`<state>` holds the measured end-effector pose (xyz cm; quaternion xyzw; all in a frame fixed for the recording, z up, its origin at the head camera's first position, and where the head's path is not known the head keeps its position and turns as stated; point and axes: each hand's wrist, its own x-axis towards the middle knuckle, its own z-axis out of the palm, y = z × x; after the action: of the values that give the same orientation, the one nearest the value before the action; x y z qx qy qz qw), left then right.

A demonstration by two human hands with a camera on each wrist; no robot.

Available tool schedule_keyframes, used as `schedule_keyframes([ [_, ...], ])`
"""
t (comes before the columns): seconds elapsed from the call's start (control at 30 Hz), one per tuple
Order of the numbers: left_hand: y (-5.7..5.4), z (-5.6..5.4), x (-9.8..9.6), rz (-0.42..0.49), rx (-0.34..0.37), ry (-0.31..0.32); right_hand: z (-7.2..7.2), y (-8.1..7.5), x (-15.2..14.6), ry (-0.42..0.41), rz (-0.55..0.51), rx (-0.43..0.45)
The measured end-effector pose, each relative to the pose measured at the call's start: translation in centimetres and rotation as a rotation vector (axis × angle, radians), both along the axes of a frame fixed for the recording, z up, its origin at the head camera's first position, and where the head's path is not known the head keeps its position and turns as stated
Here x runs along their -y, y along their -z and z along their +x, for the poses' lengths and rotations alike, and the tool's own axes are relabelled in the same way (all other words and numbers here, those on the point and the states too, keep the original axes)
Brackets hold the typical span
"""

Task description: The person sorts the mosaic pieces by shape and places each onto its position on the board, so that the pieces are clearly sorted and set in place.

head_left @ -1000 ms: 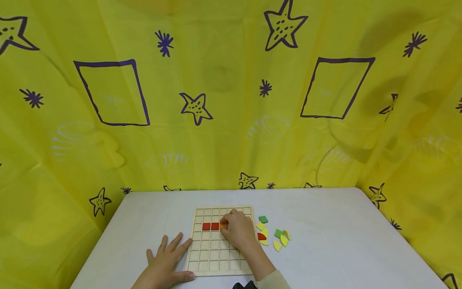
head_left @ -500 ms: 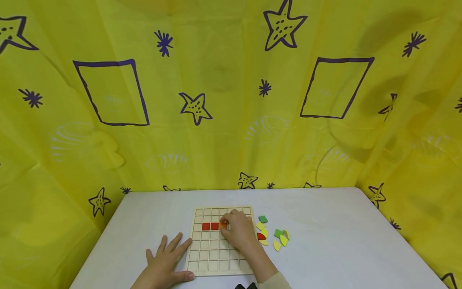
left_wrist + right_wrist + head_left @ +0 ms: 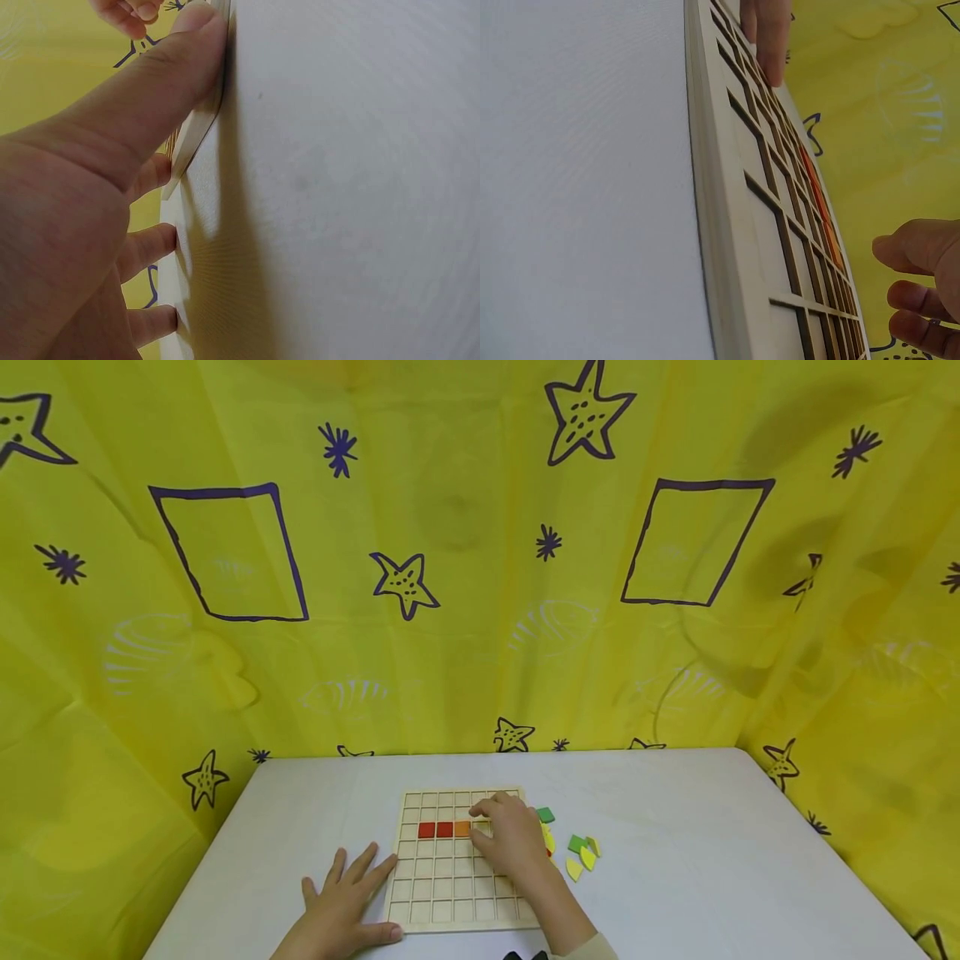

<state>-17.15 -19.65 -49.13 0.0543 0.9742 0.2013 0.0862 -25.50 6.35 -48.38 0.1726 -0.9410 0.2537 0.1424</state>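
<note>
A pale wooden board [image 3: 453, 889] with a grid of square cells lies on the table. Two red square tiles [image 3: 436, 830] and an orange tile [image 3: 462, 829] sit side by side in one row. My right hand [image 3: 513, 847] hovers over the board's right part, thumb and index finger parted just right of the orange tile. In the right wrist view, nothing shows between that hand's fingers [image 3: 900, 251]. Fingers spread, my left hand [image 3: 341, 906] rests at the board's left edge; its thumb [image 3: 161, 75] touches the near left corner in the left wrist view.
Right of the board lie loose pieces: green squares [image 3: 577, 842], yellow curved pieces [image 3: 587, 858] and a red one mostly hidden by my right hand. A yellow patterned curtain [image 3: 480, 652] stands behind the white table [image 3: 697, 860].
My right hand has let go of the orange tile and moved slightly right, its fingers parting. The tile stays in its cell beside the red ones. My left hand stays in place.
</note>
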Motion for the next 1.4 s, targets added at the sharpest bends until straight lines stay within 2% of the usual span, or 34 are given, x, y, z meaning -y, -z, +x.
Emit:
schedule_keyframes([
  [0.27,-0.1,0.0,0.1,-0.006,-0.001,-0.001,0.3,0.1,-1.4,0.026,-0.01,-0.04],
  [0.7,0.0,0.0,0.1,0.003,0.0,-0.006,0.4,0.3,-3.5,0.079,-0.016,-0.011],
  [1.0,0.1,0.1,0.3,0.023,-0.037,0.014,0.5,0.3,-5.0,0.12,-0.017,0.01],
  [1.4,-0.2,0.0,-0.1,-0.004,0.012,-0.006,0.5,0.6,-7.3,0.177,-0.029,0.019],
])
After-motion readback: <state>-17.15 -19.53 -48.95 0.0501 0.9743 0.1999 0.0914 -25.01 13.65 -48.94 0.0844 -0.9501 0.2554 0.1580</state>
